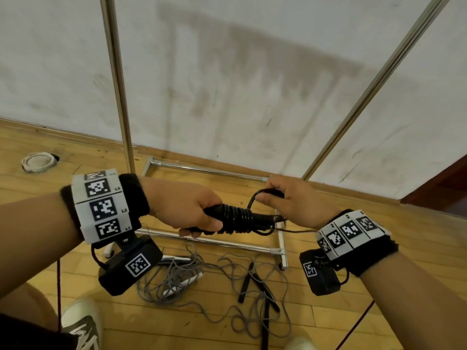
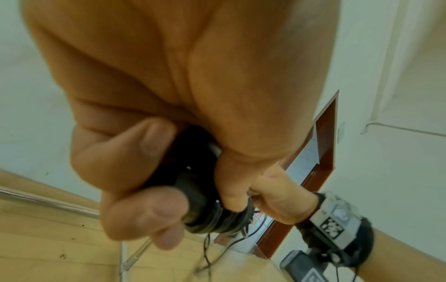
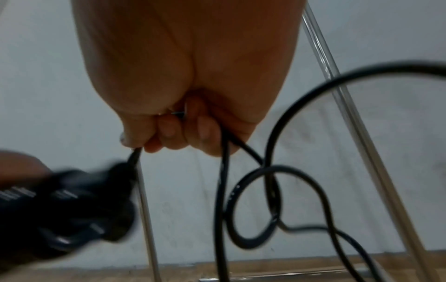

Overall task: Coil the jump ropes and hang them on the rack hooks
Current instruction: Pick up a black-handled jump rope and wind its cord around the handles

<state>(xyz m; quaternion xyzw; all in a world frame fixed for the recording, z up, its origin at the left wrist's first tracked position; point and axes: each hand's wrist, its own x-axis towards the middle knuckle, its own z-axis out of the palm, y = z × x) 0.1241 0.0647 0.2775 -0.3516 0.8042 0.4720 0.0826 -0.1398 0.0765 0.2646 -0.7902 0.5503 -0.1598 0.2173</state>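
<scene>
Head view: left hand (image 1: 187, 210) is gripping the black jump rope (image 1: 237, 217) by its bundled handles, holding them level so the turns are stacking neatly.
Right hand: right hand (image 1: 290, 200) is pinching the loose cord, feeding a loop round the bundle; slack is trailing below.
Rope location: held in the air between both hands, above the rack (image 1: 118, 97) base.
Waiting: grey rope (image 1: 174, 279) is lying tangled on the floor (image 1: 30, 248), uncoiled.
Hooks: not showing.

A light wooden plank floor (image 1: 207, 332) meets a scuffed white wall. On it lie a tangled grey jump rope (image 1: 177, 279), a black jump rope (image 1: 255, 286) beside it, the chrome rack base (image 1: 214, 242), and a white round fitting (image 1: 39, 161).
</scene>
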